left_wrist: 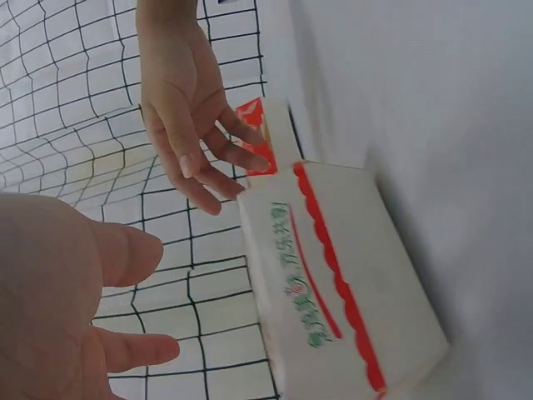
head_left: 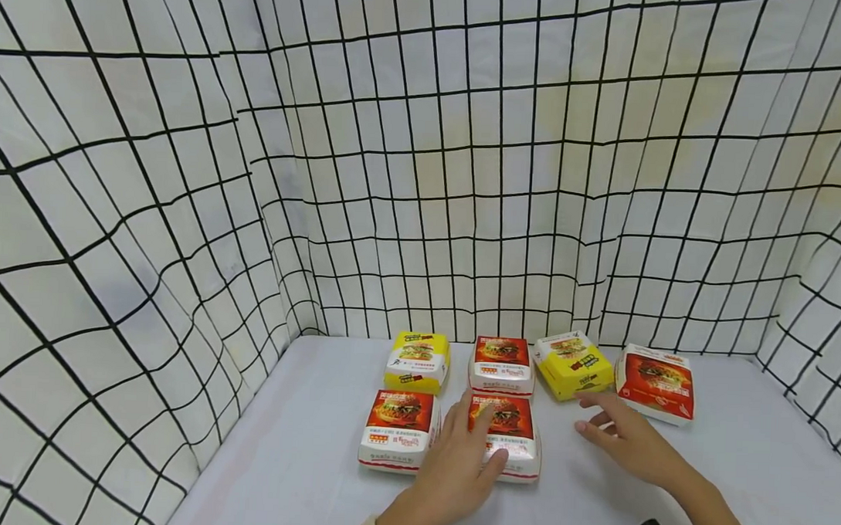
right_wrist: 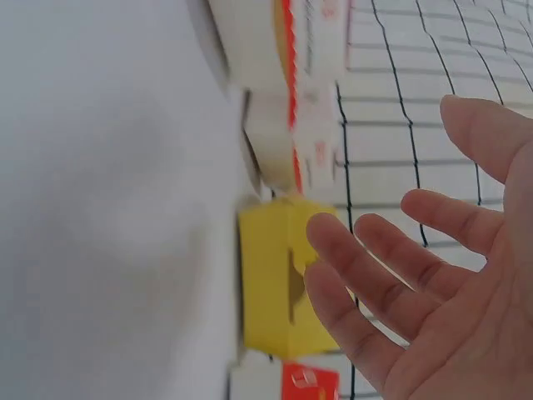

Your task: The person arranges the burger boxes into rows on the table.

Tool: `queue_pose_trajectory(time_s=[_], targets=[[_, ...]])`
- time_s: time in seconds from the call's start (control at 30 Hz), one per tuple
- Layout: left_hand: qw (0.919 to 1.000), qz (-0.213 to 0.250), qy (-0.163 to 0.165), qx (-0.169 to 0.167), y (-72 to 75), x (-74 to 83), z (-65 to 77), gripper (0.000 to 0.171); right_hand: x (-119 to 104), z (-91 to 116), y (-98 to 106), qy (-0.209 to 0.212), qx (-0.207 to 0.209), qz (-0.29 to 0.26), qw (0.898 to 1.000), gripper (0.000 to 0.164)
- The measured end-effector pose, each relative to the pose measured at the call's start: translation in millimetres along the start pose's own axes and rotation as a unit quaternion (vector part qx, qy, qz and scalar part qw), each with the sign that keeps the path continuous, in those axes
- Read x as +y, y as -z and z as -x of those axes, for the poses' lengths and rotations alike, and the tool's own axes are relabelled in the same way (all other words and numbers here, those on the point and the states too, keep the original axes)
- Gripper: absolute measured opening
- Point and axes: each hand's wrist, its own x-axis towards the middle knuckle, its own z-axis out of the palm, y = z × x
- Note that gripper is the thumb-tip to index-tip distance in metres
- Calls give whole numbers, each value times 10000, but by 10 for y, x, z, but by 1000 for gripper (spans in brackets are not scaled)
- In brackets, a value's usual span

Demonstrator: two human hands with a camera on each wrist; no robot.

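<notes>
Over the front middle red-and-white burger box [head_left: 520,449] lies my left hand [head_left: 455,468], fingers spread across its left part; whether it touches is unclear. In the left wrist view, the thumb and a finger show apart beside a white box side [left_wrist: 325,283]. My right hand [head_left: 630,440] hovers with loosely bent fingers in front of a tilted yellow-and-white burger box [head_left: 575,368], holding nothing. The right wrist view shows the palm and spread fingers near the yellow box [right_wrist: 271,279]. Left of my left hand sits another red-and-white burger box [head_left: 395,439].
Along the back stand a yellow burger box [head_left: 417,363], a red-and-white box [head_left: 502,367] and, at right, a turned red box [head_left: 656,383]. A white cloth wall with black netting [head_left: 465,179] encloses the white table [head_left: 281,458].
</notes>
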Motion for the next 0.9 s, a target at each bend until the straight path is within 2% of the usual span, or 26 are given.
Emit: queue_pose_trajectory(time_s=[0.13,0.27,0.37,0.47,0.6,0.7,0.8,0.9], targets=[[9994,-1,-252,247,76,229,-27,63,109,17,209,204,533,183,9982,57],[9947,288,-858,487,45,501,-151,52,246,40,372,282,1127,449,9922,52],[9875,806,-1203,616,-36,723,-278,45,370,62,466,240,1677,636,9835,44],[9765,1583,-1279,711,-152,943,-405,38,505,90,549,79,2266,661,9717,40],[9562,2606,-1130,714,-366,1185,-571,32,663,129,638,-291,2821,518,9575,42],[9448,3140,-729,586,-542,1308,-703,32,762,147,681,-666,2945,400,9525,45],[9393,3389,-108,522,-723,1382,-848,34,858,153,704,-1035,2904,306,9508,50],[9390,3369,425,541,-922,1417,-991,37,945,163,724,-1355,2797,197,9503,55]])
